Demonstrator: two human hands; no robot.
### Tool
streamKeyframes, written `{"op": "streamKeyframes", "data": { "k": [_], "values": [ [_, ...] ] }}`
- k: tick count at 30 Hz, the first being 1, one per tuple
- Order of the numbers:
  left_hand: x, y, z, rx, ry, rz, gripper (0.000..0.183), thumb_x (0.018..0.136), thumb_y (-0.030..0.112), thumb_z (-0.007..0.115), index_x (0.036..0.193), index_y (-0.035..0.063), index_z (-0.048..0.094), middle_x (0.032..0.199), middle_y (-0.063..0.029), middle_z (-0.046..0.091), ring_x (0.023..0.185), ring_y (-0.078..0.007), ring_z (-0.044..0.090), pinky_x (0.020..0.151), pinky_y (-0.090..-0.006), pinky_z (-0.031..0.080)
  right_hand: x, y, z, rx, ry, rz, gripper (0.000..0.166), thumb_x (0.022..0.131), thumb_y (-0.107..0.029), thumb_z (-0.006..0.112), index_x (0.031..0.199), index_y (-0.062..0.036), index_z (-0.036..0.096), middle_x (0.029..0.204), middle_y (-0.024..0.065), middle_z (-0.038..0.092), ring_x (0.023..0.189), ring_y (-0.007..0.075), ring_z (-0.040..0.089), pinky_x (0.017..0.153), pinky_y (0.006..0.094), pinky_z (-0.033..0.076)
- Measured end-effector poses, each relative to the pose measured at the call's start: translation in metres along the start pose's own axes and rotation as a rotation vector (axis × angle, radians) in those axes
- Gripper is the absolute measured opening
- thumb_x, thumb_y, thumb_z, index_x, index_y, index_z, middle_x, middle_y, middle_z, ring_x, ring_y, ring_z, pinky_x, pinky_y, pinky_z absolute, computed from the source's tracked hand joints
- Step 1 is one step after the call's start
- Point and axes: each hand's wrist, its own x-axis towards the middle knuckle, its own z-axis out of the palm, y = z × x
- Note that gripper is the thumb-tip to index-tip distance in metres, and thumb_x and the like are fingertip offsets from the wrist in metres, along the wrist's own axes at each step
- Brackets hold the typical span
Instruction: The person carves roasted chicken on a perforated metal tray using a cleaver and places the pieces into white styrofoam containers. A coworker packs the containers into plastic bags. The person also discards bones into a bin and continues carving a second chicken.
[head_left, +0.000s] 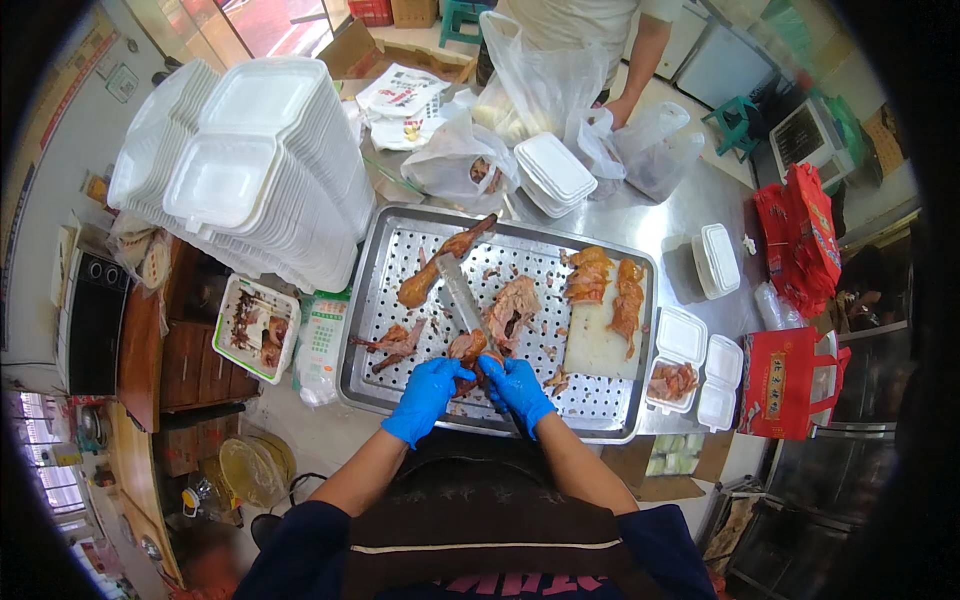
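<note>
In blue gloves, both my hands work low over a perforated metal tray (646, 352). My left hand (429, 390) grips a browned piece of roast poultry (466, 345). My right hand (519, 391) is closed round a knife (461, 289), its broad blade pointing away from me, with a thumb against the meat. The handle is mostly hidden. Beyond the knife lies a picked carcass (514, 307), and up to the left a whole roasted leg (431, 277). Bony scraps (397, 343) rest at left. Sliced meat (588, 276) covers the far part of a white cutting board (600, 349).
Tall stacks of white foam boxes (262, 150) rise at back left. An open box holding meat (673, 381) stands right of the tray. Closed boxes (555, 172) and plastic bags (461, 165) sit behind it, near another person's hand (619, 112). A red bag (780, 382) stands far right.
</note>
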Motion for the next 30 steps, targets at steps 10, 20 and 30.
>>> {"op": "streamKeyframes", "data": {
  "k": [10, 20, 30],
  "values": [
    [-0.015, 0.011, 0.025, 0.11, 0.105, 0.023, 0.027, 0.095, 0.023, 0.046, 0.1, 0.0001, 0.059, 0.08, -0.0152, 0.065, 0.066, -0.0178, 0.059, 0.06, -0.0347, 0.047, -0.009, -0.033, 0.015, 0.034, 0.163, -0.189, 0.055, 0.077, -0.053, 0.068, 0.073, 0.0013, 0.058, 0.068, 0.0155, 0.061, 0.061, 0.0197, 0.059, 0.058, 0.0354, 0.048],
    [-0.014, -0.005, -0.012, 0.349, -0.071, -0.08, 0.027, 0.095, 0.029, 0.05, 0.094, 0.0042, 0.061, 0.075, -0.0017, 0.057, 0.063, -0.0092, 0.05, 0.057, -0.0245, 0.042, -0.099, 0.106, -0.247, 0.022, 1.212, -0.065, 0.039, 0.079, -0.041, 0.071, 0.081, -0.0029, 0.064, 0.069, 0.008, 0.064, 0.062, 0.0169, 0.059, 0.06, 0.0317, 0.048],
    [0.021, 0.032, -0.011, 0.499, 0.106, 0.146, 0.044, 0.093, 0.028, 0.055, 0.126, 0.0002, 0.05, 0.116, -0.0133, 0.056, 0.094, -0.0206, 0.057, 0.085, -0.0338, 0.047, -0.14, 0.203, -0.367, -0.87, 1.367, 0.372, 0.058, 0.076, -0.054, 0.067, 0.096, -0.0002, 0.06, 0.09, 0.0214, 0.065, 0.082, 0.0384, 0.063, 0.068, 0.0419, 0.05]
  ]
}}
